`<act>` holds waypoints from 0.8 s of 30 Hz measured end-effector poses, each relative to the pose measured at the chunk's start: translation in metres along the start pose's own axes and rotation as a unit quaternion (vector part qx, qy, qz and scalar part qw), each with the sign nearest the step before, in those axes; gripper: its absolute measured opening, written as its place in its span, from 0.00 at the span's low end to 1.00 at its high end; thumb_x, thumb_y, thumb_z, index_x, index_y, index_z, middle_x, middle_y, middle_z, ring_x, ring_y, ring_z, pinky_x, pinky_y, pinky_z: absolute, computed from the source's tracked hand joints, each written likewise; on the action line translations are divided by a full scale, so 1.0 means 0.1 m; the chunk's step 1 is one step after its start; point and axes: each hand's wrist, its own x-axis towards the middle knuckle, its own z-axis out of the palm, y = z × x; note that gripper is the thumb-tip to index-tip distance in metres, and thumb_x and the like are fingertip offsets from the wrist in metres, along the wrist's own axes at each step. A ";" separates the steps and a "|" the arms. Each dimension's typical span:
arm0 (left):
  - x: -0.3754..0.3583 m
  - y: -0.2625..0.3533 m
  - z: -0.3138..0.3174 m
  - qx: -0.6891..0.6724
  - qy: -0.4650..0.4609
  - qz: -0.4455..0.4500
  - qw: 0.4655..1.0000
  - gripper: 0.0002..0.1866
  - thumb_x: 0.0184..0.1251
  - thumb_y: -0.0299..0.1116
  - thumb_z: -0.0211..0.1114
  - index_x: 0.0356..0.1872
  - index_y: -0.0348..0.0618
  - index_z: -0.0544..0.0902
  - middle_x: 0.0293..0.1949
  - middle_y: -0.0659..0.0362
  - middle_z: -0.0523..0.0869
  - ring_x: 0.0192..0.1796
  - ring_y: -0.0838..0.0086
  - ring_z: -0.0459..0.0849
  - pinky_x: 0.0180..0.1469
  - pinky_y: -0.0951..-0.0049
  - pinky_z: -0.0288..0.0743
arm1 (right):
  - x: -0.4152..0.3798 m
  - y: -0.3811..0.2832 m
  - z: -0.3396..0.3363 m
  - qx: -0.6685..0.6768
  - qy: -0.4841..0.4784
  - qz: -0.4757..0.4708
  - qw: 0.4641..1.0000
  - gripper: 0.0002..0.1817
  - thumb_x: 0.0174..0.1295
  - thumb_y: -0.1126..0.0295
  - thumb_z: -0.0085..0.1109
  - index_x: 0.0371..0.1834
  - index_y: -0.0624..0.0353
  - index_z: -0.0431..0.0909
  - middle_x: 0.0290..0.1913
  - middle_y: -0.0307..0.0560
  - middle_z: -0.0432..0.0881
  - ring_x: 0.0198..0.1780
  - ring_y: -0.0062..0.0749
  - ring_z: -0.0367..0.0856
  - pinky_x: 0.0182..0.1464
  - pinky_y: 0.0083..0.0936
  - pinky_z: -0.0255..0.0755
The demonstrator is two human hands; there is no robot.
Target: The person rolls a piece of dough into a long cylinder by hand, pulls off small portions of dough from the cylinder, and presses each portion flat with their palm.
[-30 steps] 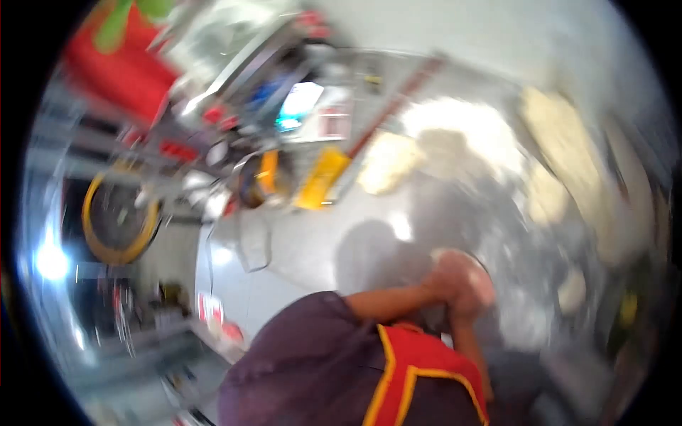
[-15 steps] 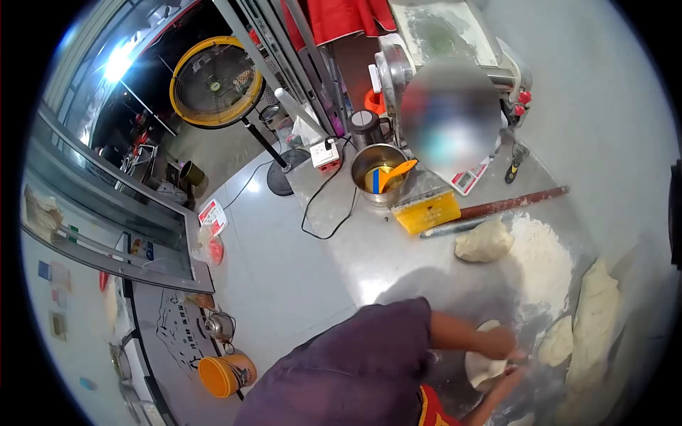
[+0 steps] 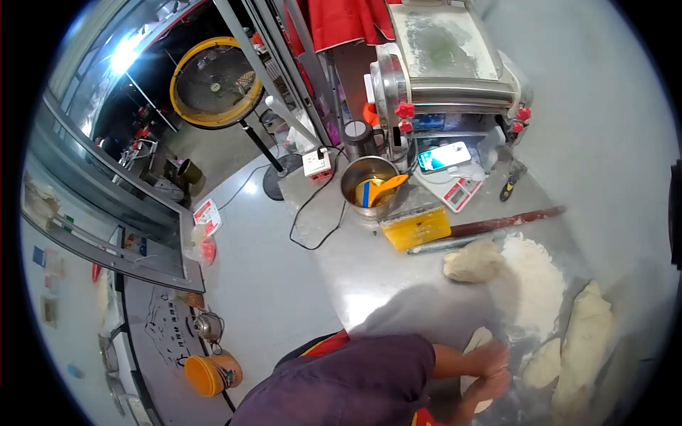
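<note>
A flattened piece of dough [image 3: 479,338] lies on the metal worktop near the bottom. My left hand [image 3: 491,359] comes in from the purple sleeve and closes on the dough's right edge. Just below it, my right hand [image 3: 493,386] is on the same edge, fingers bent and partly hidden. The two hands are close together and cover the middle of the dough. Right of them lie a small dough piece [image 3: 543,363] and a long dough roll [image 3: 585,348]. A dough lump [image 3: 474,261] sits farther up beside a heap of flour [image 3: 534,284].
A yellow scraper [image 3: 416,228], a dark red rolling pin [image 3: 508,221] and a grey rod lie above the dough lump. Behind stand a metal pot [image 3: 370,170] with an orange brush [image 3: 387,188], a scale [image 3: 456,193] bearing a phone [image 3: 445,157], and a dough roller machine [image 3: 455,89].
My hands have shifted slightly left and closer together on the dough, which now looks longer and narrower. The view has moved a little, and the blurred patch over the scale is gone.
</note>
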 end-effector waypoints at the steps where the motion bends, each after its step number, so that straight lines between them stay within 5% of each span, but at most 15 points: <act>1: 0.07 0.02 0.06 0.000 0.021 0.002 1.000 0.12 0.62 0.40 0.57 0.23 0.45 0.80 0.33 0.53 0.80 0.43 0.60 0.76 0.48 0.58 0.66 | 0.10 -0.03 -0.10 -0.002 -0.016 0.019 1.000 0.19 0.71 0.59 0.43 0.48 0.62 0.77 0.46 0.55 0.80 0.48 0.51 0.78 0.51 0.43 0.71; 3: 0.13 0.05 0.06 -0.034 0.063 -0.003 0.997 0.12 0.60 0.40 0.58 0.22 0.45 0.79 0.31 0.54 0.81 0.40 0.59 0.76 0.46 0.58 0.67 | 0.30 -0.18 -0.39 0.000 -0.048 0.056 0.997 0.19 0.70 0.60 0.43 0.50 0.61 0.77 0.47 0.57 0.79 0.49 0.53 0.77 0.53 0.42 0.70; 4: 0.14 0.02 0.01 -0.043 0.083 -0.007 0.996 0.12 0.59 0.40 0.58 0.21 0.45 0.79 0.31 0.54 0.81 0.39 0.59 0.76 0.46 0.58 0.67 | 0.28 -0.19 -0.47 0.174 -0.094 0.128 0.972 0.19 0.70 0.60 0.42 0.51 0.62 0.77 0.47 0.57 0.79 0.49 0.52 0.77 0.53 0.41 0.70; 6: 0.04 0.02 -0.20 -0.073 -0.086 -0.022 0.993 0.12 0.57 0.41 0.59 0.22 0.45 0.79 0.32 0.53 0.81 0.39 0.58 0.77 0.45 0.59 0.68 | 0.26 -0.16 -0.61 0.497 -0.179 0.241 0.814 0.20 0.70 0.60 0.41 0.52 0.63 0.76 0.47 0.57 0.79 0.50 0.50 0.77 0.54 0.40 0.69; 7: -0.08 0.06 -0.35 -0.090 -0.170 -0.035 0.981 0.12 0.57 0.41 0.59 0.22 0.45 0.80 0.32 0.53 0.81 0.39 0.58 0.77 0.45 0.59 0.68 | 0.07 -0.09 -0.79 0.331 -0.180 0.027 0.926 0.21 0.70 0.61 0.41 0.53 0.64 0.76 0.48 0.55 0.80 0.51 0.46 0.77 0.55 0.36 0.68; 9: -0.47 0.25 -0.79 -0.076 -0.104 0.030 0.991 0.12 0.57 0.40 0.58 0.32 0.41 0.78 0.39 0.52 0.82 0.48 0.59 0.78 0.51 0.60 0.70 | -0.23 -0.21 -0.83 0.215 -0.097 -0.133 0.963 0.19 0.69 0.61 0.43 0.50 0.62 0.77 0.46 0.54 0.79 0.49 0.45 0.77 0.53 0.37 0.68; 11: -0.90 0.21 -0.66 0.009 0.039 0.107 0.993 0.12 0.56 0.39 0.58 0.35 0.42 0.76 0.41 0.54 0.80 0.48 0.62 0.77 0.58 0.60 0.68 | -0.46 -0.39 -0.65 0.190 -0.076 -0.124 0.971 0.17 0.68 0.61 0.44 0.47 0.61 0.77 0.45 0.54 0.79 0.47 0.45 0.76 0.51 0.38 0.68; 15: -0.91 0.02 -0.78 0.117 0.128 0.144 0.974 0.12 0.57 0.39 0.57 0.36 0.43 0.76 0.39 0.54 0.79 0.48 0.62 0.77 0.62 0.60 0.66 | -0.30 -0.51 -0.36 0.155 -0.060 -0.103 0.981 0.14 0.67 0.61 0.47 0.41 0.58 0.78 0.42 0.53 0.79 0.43 0.44 0.76 0.47 0.40 0.68; 17: -0.65 0.00 -0.47 0.072 0.110 0.094 0.987 0.13 0.56 0.40 0.57 0.36 0.42 0.78 0.37 0.54 0.79 0.46 0.61 0.77 0.59 0.58 0.68 | -0.15 -0.44 -0.26 0.135 -0.052 -0.093 0.985 0.12 0.66 0.61 0.49 0.38 0.56 0.79 0.40 0.52 0.79 0.41 0.44 0.76 0.45 0.41 0.68; 18: -0.50 -0.02 -0.54 0.090 0.000 0.042 0.995 0.14 0.55 0.40 0.58 0.36 0.41 0.78 0.36 0.53 0.80 0.45 0.59 0.78 0.57 0.56 0.69 | -0.05 -0.39 -0.23 0.122 -0.047 -0.086 0.988 0.12 0.65 0.61 0.49 0.36 0.56 0.79 0.40 0.52 0.79 0.40 0.44 0.76 0.44 0.42 0.68; 21: -0.26 -0.26 0.48 0.023 0.025 -0.092 0.995 0.10 0.52 0.38 0.60 0.27 0.41 0.81 0.30 0.49 0.81 0.39 0.56 0.80 0.45 0.53 0.70 | 0.21 -0.37 -0.19 0.031 -0.074 -0.041 0.996 0.11 0.64 0.61 0.52 0.31 0.53 0.80 0.37 0.51 0.78 0.37 0.43 0.76 0.41 0.43 0.68; 22: -0.02 -0.31 0.46 0.022 0.141 -0.047 0.989 0.10 0.54 0.37 0.60 0.22 0.42 0.81 0.28 0.48 0.81 0.39 0.55 0.81 0.43 0.53 0.70 | 0.33 -0.42 -0.18 -0.001 -0.105 -0.026 0.994 0.11 0.64 0.61 0.52 0.30 0.53 0.80 0.37 0.51 0.78 0.36 0.43 0.75 0.40 0.44 0.68; 23: 0.15 -0.24 0.12 0.010 -0.064 -0.057 0.996 0.10 0.57 0.37 0.59 0.24 0.42 0.81 0.31 0.49 0.82 0.40 0.54 0.81 0.45 0.52 0.70 | 0.42 -0.44 -0.21 -0.031 -0.155 -0.004 0.987 0.11 0.63 0.61 0.53 0.28 0.52 0.80 0.36 0.50 0.78 0.34 0.43 0.75 0.39 0.44 0.68; 24: 0.13 -0.21 0.17 0.074 -0.014 -0.088 0.993 0.10 0.57 0.38 0.59 0.27 0.43 0.83 0.33 0.51 0.83 0.41 0.56 0.82 0.45 0.54 0.71 | 0.34 -0.29 -0.05 -0.021 -0.021 -0.047 0.998 0.09 0.63 0.63 0.52 0.30 0.53 0.79 0.35 0.52 0.78 0.37 0.45 0.76 0.40 0.48 0.66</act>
